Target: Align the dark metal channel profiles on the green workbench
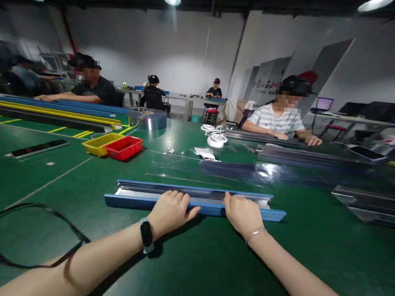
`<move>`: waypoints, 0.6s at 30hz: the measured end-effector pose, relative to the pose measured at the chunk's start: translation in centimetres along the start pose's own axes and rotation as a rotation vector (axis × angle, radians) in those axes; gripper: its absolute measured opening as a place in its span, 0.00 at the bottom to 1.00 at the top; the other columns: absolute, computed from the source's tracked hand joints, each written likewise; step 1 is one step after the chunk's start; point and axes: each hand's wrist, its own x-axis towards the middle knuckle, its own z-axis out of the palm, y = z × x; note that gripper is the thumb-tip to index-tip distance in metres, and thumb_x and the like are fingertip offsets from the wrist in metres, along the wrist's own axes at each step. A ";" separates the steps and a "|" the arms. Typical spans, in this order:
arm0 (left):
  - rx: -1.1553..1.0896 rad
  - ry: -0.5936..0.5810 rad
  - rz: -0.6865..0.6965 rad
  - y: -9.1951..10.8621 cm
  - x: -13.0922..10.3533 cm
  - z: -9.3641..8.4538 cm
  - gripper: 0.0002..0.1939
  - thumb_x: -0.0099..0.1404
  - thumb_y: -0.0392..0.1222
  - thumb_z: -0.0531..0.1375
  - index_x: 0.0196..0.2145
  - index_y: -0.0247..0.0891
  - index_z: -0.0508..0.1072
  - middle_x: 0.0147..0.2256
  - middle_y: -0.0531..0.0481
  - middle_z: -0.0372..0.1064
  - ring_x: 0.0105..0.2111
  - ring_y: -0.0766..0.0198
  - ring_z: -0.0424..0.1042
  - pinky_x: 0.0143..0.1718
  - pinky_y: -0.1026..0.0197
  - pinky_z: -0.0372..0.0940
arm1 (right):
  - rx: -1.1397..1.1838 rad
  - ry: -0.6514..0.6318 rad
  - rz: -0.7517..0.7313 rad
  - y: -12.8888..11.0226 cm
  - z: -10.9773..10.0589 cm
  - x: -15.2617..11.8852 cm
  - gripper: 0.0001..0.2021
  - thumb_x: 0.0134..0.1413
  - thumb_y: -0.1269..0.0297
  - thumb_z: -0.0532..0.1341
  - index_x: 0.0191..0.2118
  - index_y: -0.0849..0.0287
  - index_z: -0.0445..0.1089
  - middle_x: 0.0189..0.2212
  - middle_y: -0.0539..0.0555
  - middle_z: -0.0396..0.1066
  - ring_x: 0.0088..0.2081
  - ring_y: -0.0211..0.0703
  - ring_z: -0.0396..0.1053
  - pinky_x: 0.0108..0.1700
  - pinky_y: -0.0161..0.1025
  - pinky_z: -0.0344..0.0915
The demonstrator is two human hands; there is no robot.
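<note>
A long blue channel profile (pixel 127 202) lies crosswise on the green table, its open side up and a pale, shiny inner surface showing. My left hand (pixel 170 214) grips its near wall left of the middle, fingers curled over the edge and thumb stretched to the right. Right of the middle, my right hand (pixel 243 214) holds the same wall, with its thumb up against the channel and its fingers bent inside. The fingertips of both hands are hidden within the profile.
Behind the profile lie clear plastic sheets (pixel 230 170), white coiled rings (pixel 217 139) and a small white packet (pixel 205 154). Yellow (pixel 102 144) and red (pixel 124 148) trays stand back left. A black cable (pixel 43 206) loops near my left forearm. Dark profiles (pixel 380 207) lie right; co-workers sit across the table.
</note>
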 end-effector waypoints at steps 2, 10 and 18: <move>-0.001 0.008 0.007 0.0 -0.1 0.0 0.21 0.62 0.54 0.44 0.26 0.35 0.65 0.23 0.46 0.63 0.28 0.58 0.65 0.31 0.56 0.58 | 0.013 0.003 -0.006 0.0 0.0 -0.1 0.23 0.57 0.61 0.41 0.24 0.62 0.68 0.19 0.56 0.69 0.22 0.43 0.66 0.21 0.33 0.48; -0.012 0.008 0.039 0.0 -0.2 -0.5 0.20 0.62 0.53 0.44 0.27 0.35 0.65 0.24 0.45 0.64 0.28 0.58 0.65 0.31 0.56 0.58 | 0.204 0.104 -0.111 -1.8 -1.4 -0.1 0.22 0.58 0.60 0.41 0.24 0.61 0.67 0.21 0.53 0.68 0.26 0.38 0.65 0.29 0.34 0.51; 0.002 0.007 0.028 0.1 -0.2 -0.8 0.20 0.62 0.53 0.44 0.27 0.35 0.65 0.24 0.45 0.64 0.27 0.58 0.65 0.30 0.56 0.57 | 0.258 0.046 -0.155 -3.1 -1.5 0.0 0.23 0.59 0.60 0.40 0.24 0.61 0.67 0.22 0.54 0.69 0.26 0.37 0.65 0.29 0.34 0.51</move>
